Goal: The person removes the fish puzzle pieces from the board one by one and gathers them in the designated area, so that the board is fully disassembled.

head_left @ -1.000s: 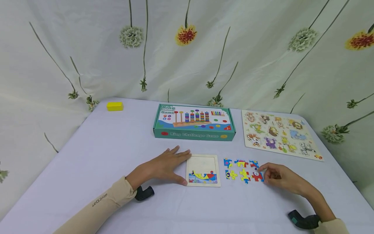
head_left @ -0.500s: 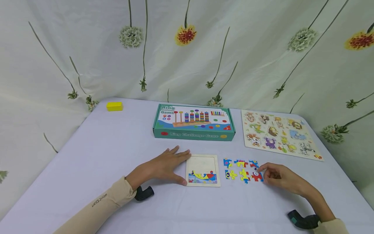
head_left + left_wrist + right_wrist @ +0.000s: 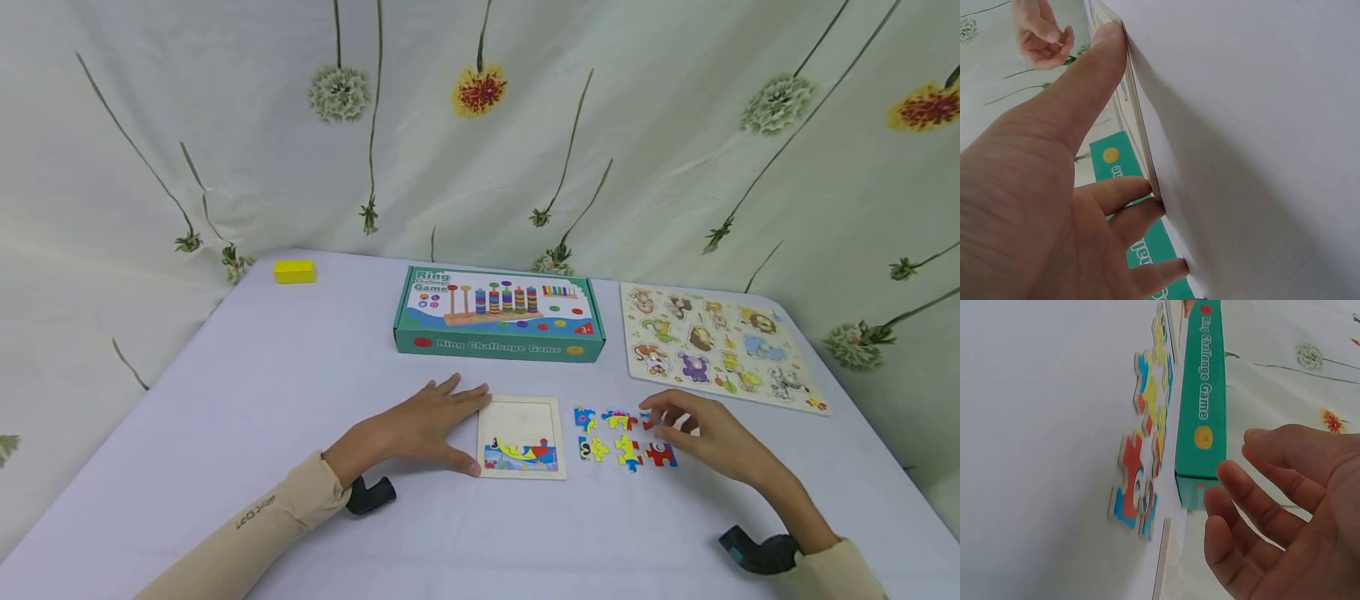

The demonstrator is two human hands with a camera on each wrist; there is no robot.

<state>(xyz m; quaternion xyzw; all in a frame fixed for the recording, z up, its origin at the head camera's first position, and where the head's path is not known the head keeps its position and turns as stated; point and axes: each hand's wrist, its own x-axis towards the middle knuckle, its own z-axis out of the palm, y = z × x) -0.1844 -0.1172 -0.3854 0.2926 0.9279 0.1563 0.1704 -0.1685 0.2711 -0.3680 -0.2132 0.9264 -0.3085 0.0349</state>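
Observation:
My left hand lies spread at the left side of a small wooden puzzle tray, its thumb and fingertips on the tray's edge. A strip of coloured pieces fills the bottom of that tray. Raised over the loose jigsaw pieces to the right is my right hand; its fingers are loosely bent, with nothing between them in the right wrist view. A red piece lies below the fingers, and the upper right piece is partly covered by them in the head view. Yellow and blue pieces sit further left.
A green Ring Challenge Game box stands behind the tray. At the back right lies an animal puzzle board. A yellow block is at the far left corner, and a flowered cloth hangs behind the table.
My right hand has lifted away from beside the red piece and shifted up and left over the upper right piece. The left hand and the tray have stayed put.

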